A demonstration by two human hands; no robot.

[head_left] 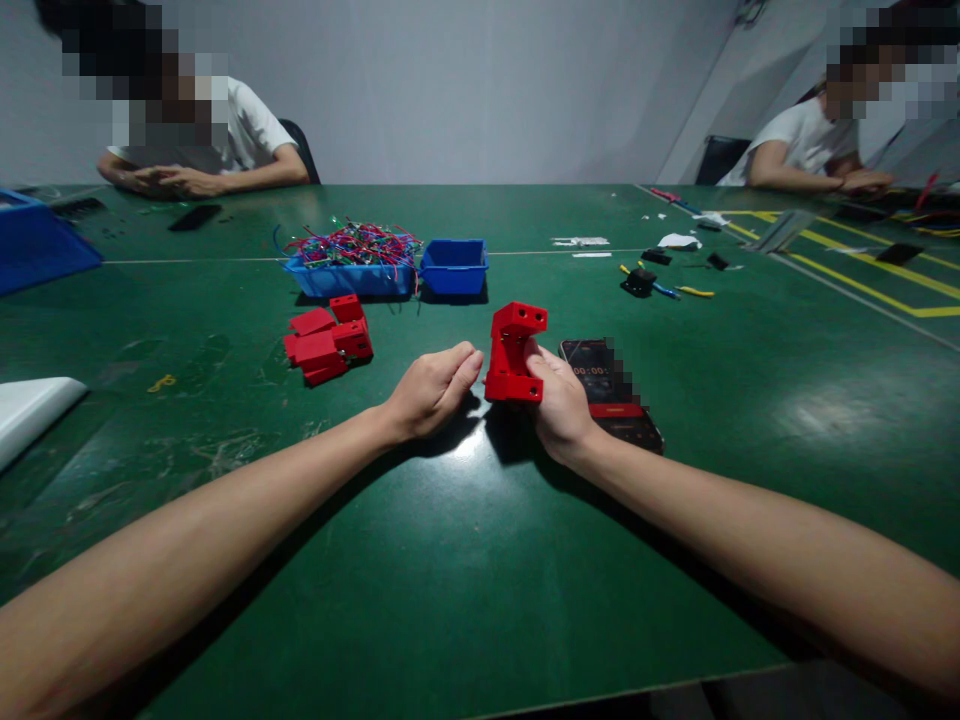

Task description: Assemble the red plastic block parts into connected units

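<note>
My right hand (564, 405) grips a red C-shaped block (504, 355) with round holes in its ends, the thumb inside its opening. The block is held up over the green table, its gap facing right. Just left of it, my left hand (439, 388) is closed, thumb against the curled fingers; whatever may be inside is hidden. A phone (600, 375) with a timer on its screen lies on the table behind my right hand. Farther left lies a group of red blocks (330, 340), close together, some showing metal parts.
A blue bin (349, 281) heaped with coloured wires stands beside a smaller blue bin (454, 268). Pliers (660, 287) and black pieces lie at right. A larger blue bin (45, 245) and a white object (34, 410) are at left. Two people sit across the table.
</note>
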